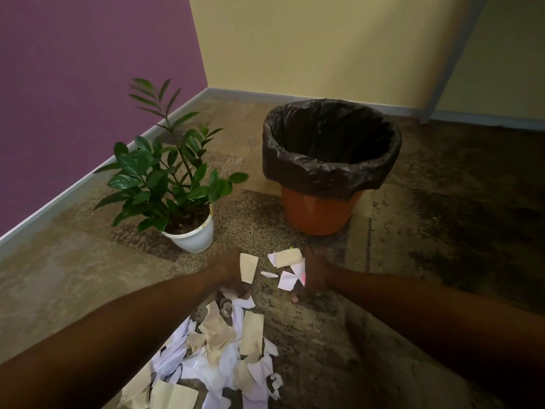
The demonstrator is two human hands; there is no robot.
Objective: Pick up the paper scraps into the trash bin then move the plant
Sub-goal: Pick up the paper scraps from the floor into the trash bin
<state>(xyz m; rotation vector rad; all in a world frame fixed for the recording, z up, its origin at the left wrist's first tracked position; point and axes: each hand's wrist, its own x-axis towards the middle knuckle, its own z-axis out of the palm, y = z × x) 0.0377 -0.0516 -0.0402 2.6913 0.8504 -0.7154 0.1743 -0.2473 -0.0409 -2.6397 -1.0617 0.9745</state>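
Observation:
A heap of white and tan paper scraps (224,346) lies on the carpet in front of me. My left hand (230,274) is closed on a tan scrap (247,267) at the heap's far end. My right hand (312,276) grips a bunch of white and tan scraps (290,268) just above the floor. Beyond them stands an orange trash bin (318,212) lined with a black bag, its mouth open. To its left sits a leafy green plant (165,172) in a white pot (194,236).
A purple wall (88,84) runs along the left and a yellow wall (324,39) closes the back, meeting in a corner behind the plant. A grey door frame (454,60) stands at the right. Mottled carpet (442,202) spreads to the right of the bin.

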